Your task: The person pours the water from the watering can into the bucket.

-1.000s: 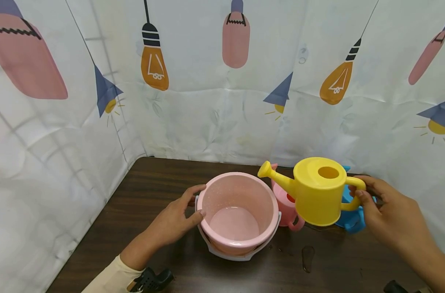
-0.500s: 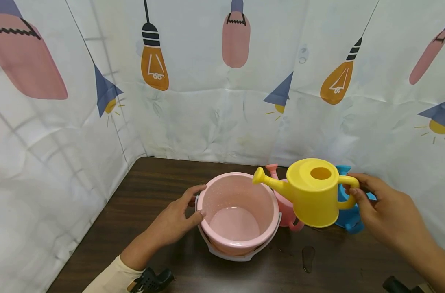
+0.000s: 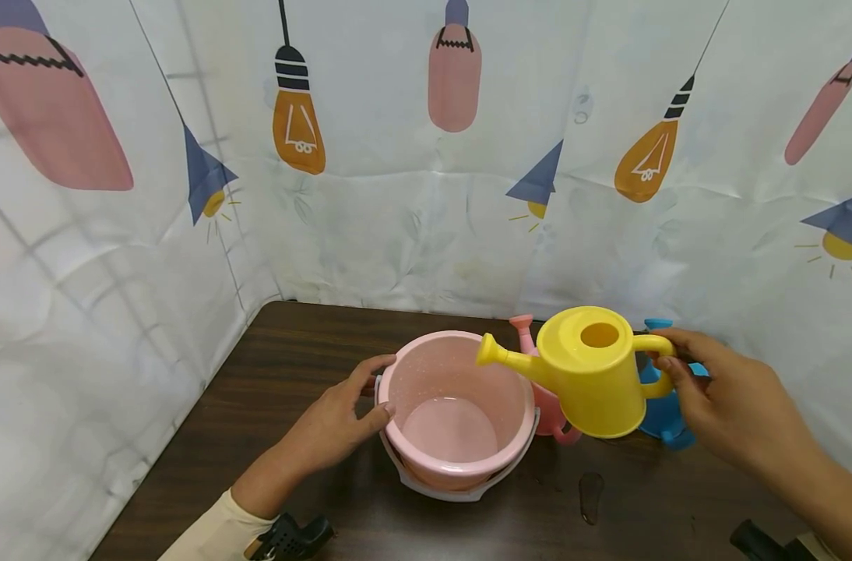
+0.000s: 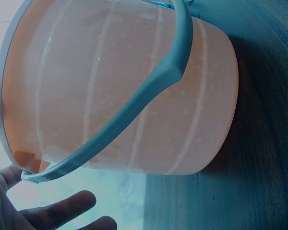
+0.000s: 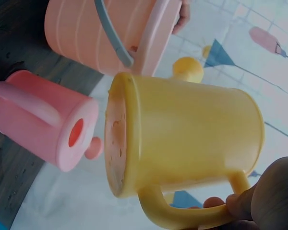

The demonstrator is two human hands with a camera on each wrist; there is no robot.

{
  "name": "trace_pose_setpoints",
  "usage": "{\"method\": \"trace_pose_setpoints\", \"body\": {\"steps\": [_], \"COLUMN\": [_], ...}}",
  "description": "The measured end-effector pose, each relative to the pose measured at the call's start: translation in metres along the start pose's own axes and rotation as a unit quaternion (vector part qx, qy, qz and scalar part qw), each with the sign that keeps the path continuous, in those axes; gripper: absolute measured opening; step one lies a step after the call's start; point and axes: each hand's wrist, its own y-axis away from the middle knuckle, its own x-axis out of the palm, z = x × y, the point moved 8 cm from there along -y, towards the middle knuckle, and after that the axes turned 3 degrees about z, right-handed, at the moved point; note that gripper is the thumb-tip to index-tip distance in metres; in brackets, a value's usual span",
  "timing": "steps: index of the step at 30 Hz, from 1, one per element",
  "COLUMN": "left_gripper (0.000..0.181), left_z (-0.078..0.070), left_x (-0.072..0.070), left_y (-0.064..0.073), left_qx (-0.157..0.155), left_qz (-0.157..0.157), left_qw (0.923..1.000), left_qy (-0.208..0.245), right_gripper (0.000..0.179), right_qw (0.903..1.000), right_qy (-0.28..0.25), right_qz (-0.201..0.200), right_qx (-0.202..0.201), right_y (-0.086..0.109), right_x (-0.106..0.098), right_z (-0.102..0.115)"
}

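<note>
A yellow toy watering can hangs in the air, gripped at its loop handle by my right hand. Its spout tip overlaps the right rim of the pink bucket in the head view. Drops cling to the can's underside in the right wrist view. My left hand rests on the bucket's left rim with thumb and index finger spread. Its other fingers stretch out beside the bucket wall in the left wrist view. The bucket's grey handle hangs down its side. Small droplets dot the inner wall.
A pink watering can stands right of the bucket. Behind my right hand is a blue watering can, partly hidden. A small wet patch lies on the dark wooden table. A printed white cloth hangs behind.
My right hand has carried the yellow watering can left, its spout now over the bucket's right rim and slightly lower. The left hand and bucket have stayed put.
</note>
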Motion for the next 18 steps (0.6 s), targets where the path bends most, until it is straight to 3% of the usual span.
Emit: {"method": "trace_pose_setpoints", "body": {"steps": [18], "left_gripper": [0.065], "left_z": [0.001], "left_x": [0.001], "left_y": [0.000], "left_qx": [-0.003], "left_qz": [0.001], "left_qw": [1.0000], "left_qy": [0.000], "right_gripper": [0.032], "right_qw": [0.9980], "right_qy": [0.025], "right_qz": [-0.004], "right_qx": [-0.058], "right_y": [-0.010], "right_x": [-0.001], "right_z": [0.019]}}
